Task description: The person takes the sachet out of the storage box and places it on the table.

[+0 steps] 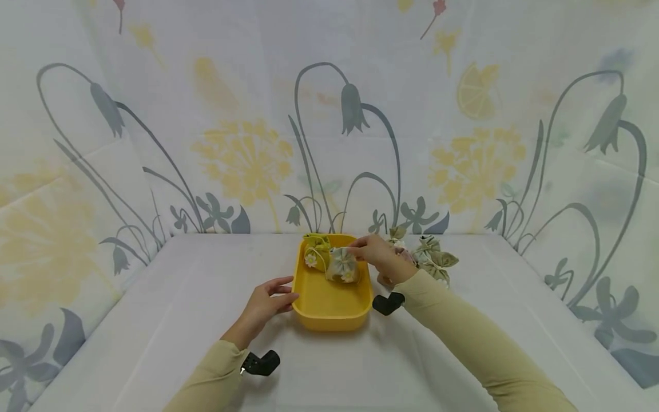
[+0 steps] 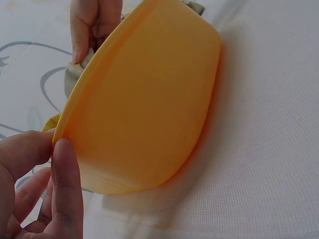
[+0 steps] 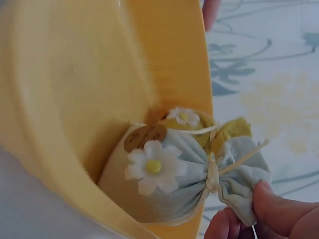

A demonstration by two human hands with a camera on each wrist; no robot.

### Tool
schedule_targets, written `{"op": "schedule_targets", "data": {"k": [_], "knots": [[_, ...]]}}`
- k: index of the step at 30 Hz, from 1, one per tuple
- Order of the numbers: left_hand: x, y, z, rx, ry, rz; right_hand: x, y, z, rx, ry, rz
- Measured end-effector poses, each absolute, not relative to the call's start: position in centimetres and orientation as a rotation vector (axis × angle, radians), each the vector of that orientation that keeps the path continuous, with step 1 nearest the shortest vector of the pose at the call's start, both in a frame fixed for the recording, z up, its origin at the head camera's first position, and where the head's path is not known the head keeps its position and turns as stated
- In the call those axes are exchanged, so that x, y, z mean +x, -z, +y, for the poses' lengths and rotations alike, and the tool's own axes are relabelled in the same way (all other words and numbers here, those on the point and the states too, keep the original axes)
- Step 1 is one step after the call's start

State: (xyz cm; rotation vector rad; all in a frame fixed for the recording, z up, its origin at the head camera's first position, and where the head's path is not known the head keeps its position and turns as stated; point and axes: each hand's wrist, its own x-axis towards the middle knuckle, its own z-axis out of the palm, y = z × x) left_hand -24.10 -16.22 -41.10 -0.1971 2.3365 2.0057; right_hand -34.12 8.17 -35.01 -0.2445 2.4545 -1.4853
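Observation:
A yellow plastic basin stands on the white table. At its left rim, my left hand pinches the edge between thumb and fingers, as the left wrist view shows. My right hand reaches over the right rim and pinches the gathered top of a pale grey-green drawstring pouch. That pouch is inside the basin and bears a white fabric flower and a small brown tag. Beside it, in the far left corner of the basin, sits a yellow-green pouch with its own white flower.
Right of the basin, partly behind my right arm, lies a group of similar pouches in green, pink and beige tones. A flower-printed cloth hangs behind the table's far edge. Each wrist carries a black camera mount.

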Motion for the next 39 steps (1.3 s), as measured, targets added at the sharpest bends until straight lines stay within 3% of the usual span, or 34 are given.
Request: {"op": "schedule_targets", "data": {"k": [26, 39], "knots": [[-24.0, 41.2, -16.2, -0.205, -2.024, 2.336, -26.5, 31.5, 12.8, -0.437, 1.748, 2.432], [-24.3, 41.3, -16.2, -0.21, -2.005, 2.348, -26.0, 32.4, 17.4, -0.421, 1.774, 2.527]]}}
